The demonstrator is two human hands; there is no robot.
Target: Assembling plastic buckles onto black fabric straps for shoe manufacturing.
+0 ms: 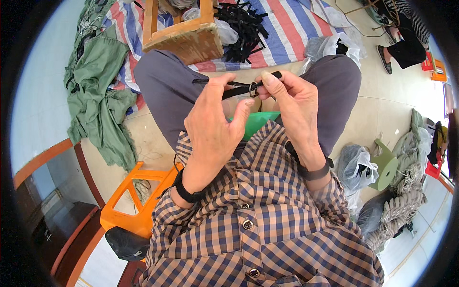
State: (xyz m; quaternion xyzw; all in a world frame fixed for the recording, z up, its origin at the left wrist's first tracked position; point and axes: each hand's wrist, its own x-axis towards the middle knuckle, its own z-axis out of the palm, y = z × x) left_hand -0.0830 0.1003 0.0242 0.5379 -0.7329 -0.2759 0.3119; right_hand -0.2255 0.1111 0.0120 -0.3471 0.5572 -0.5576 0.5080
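Observation:
A narrow black strap (233, 92) stretches between my two hands above my lap, and a small metal buckle (253, 89) sits on it. My left hand (210, 129) is closed on the strap's left part; its thumb is held out below the strap, and the other fingertips are hidden behind the hand. With thumb and fingers, my right hand (299, 103) pinches the strap just right of the buckle. One short black end shows above the right fingers, and a thin end sticks out left of the left hand.
Ahead, a wooden stool (184, 40) and a heap of black straps (241, 28) lie on a striped sheet (287, 19). Green cloth (98, 91) is spread at left, beside an orange stool (129, 196). Bags (356, 167) and cord bundles (401, 208) crowd the right. Another person's foot (385, 60) is far right.

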